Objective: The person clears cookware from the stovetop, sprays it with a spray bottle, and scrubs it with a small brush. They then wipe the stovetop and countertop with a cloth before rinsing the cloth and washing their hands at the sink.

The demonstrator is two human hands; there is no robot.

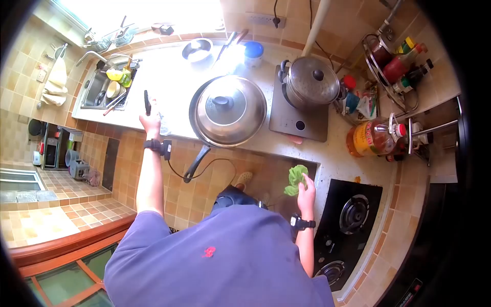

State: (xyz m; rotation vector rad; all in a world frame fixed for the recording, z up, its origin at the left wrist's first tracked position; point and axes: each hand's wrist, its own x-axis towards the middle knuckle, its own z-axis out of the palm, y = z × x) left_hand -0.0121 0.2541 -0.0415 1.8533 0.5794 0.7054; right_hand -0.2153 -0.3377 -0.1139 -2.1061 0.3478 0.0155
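My left hand (pixel 150 123) is over the counter's front edge, closed around a slim black object (pixel 147 102) that points up toward the window; its exact kind is not clear. Right beside that hand lies a crumpled piece of clear plastic (pixel 163 124). Low on the other side, in front of the counter, my right hand (pixel 306 193) grips a bunch of green leaves (pixel 295 179). Between the two hands, a large lidded wok (pixel 230 110) rests on the counter, its black handle (pixel 197 163) sticking out past the edge toward me.
A lidded steel pot (pixel 313 82) stands on an induction cooker (pixel 307 123). Right of it are an oil jug (pixel 371 138) and a bottle rack (pixel 388 71). A gas hob (pixel 348 220) lies at right, a sink (pixel 97 87) at far left. A steel bowl (pixel 197 50) sits behind the wok.
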